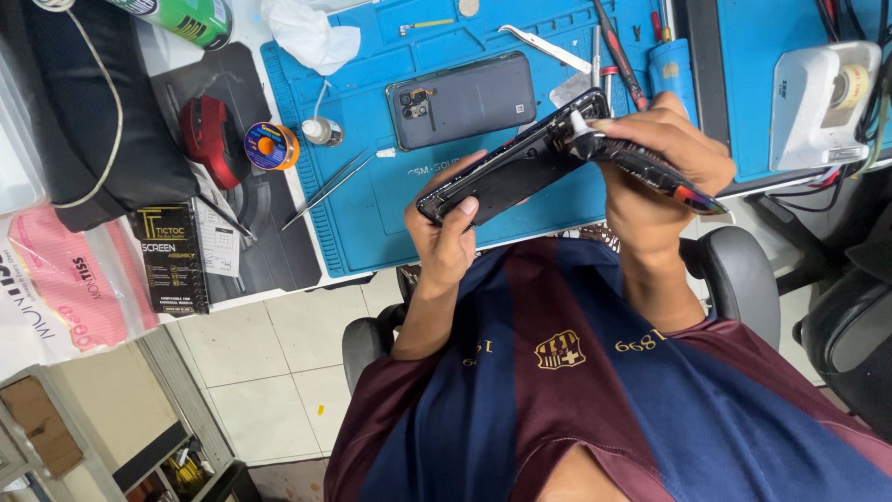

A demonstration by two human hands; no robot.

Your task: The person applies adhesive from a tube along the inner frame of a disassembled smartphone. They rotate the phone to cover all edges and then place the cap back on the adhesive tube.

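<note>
At the left edge of the surface (279, 279) lies a flat black rectangular box (174, 259) with yellow and white print, beside a clear plastic bag (65, 297) that shows pink packaging with white lettering. A green can (181, 16) with a printed label lies at the top left, and a small round spool (270, 146) with an orange and blue label sits at the edge of the blue work mat (390, 223), next to a red and black computer mouse (212, 138). A dark grey phone back cover (462, 99), with its camera cluster at one end, lies on the mat. Held above the mat's near edge is an opened black phone frame (520, 167), long and thin, tilted with its right end higher. The left hand (446, 232) is closed around the frame's lower left end, thumb across its face. The right hand (660, 149) grips the upper right end and pinches a small white-tipped tool (583, 133) against it.
</note>
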